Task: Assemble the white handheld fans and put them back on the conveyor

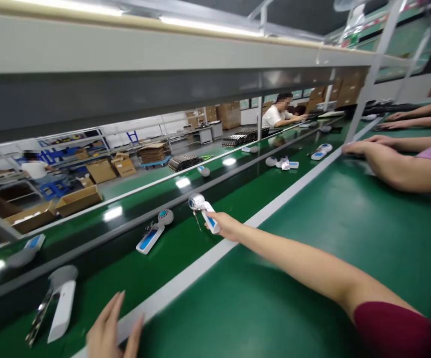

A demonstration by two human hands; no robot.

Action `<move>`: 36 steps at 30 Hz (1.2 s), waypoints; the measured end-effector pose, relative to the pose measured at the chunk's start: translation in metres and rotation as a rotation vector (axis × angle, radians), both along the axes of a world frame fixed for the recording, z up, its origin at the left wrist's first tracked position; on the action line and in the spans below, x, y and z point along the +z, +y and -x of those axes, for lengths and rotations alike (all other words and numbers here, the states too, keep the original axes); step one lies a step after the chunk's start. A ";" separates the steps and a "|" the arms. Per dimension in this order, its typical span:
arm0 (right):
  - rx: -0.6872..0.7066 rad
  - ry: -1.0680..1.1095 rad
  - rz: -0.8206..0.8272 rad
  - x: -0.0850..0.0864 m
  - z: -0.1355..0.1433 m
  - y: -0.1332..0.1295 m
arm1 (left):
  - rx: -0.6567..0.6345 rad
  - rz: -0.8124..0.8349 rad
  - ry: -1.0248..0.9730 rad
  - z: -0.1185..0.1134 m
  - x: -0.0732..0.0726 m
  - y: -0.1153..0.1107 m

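My right hand [226, 225] reaches out over the green conveyor belt and is closed round the handle of a white device [212, 223] with a round head and a blue panel. A thin wire or strip hangs beside its handle. At the bottom edge, my left hand [113, 328] has its fingers apart and holds nothing; it is partly cut off by the frame. Close to it on the belt lies another white device [62, 308] with a dark metallic strip beside it. Between the hands, farther over, lies a similar device with a blue panel [150, 239].
A pale rail [200, 266] divides the conveyor from the green worktop [275, 298]. More white devices [282, 163] lie along the belt. Overhead runs a long shelf beam [163, 84]. Co-workers' arms [387, 154] rest at the right; a white post [368, 74] stands there.
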State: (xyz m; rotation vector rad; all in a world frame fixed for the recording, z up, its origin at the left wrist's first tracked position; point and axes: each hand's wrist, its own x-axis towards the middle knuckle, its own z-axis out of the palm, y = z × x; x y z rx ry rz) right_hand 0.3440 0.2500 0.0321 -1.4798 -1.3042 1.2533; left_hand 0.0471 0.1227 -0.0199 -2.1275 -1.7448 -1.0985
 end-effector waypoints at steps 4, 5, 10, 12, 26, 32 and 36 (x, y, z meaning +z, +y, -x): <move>0.194 0.276 0.084 0.002 0.028 -0.090 | -0.188 0.199 -0.210 -0.069 0.022 -0.020; 0.237 0.393 0.143 0.004 0.033 -0.111 | -0.216 0.194 -0.198 -0.081 0.027 -0.024; 0.420 0.416 0.322 0.006 0.029 -0.169 | -0.296 0.011 0.004 -0.087 0.031 -0.043; 0.514 0.112 0.230 0.001 0.020 -0.175 | -0.397 -0.054 0.130 -0.077 0.028 -0.051; 0.613 -0.902 -0.353 -0.012 0.012 -0.197 | -0.526 -0.336 0.590 -0.075 0.031 -0.064; 0.597 -0.976 -0.452 -0.010 0.013 -0.193 | -0.531 -0.290 0.605 -0.069 0.024 -0.059; 0.601 -1.010 -0.474 -0.010 0.016 -0.194 | -0.493 -0.293 0.605 -0.068 0.029 -0.057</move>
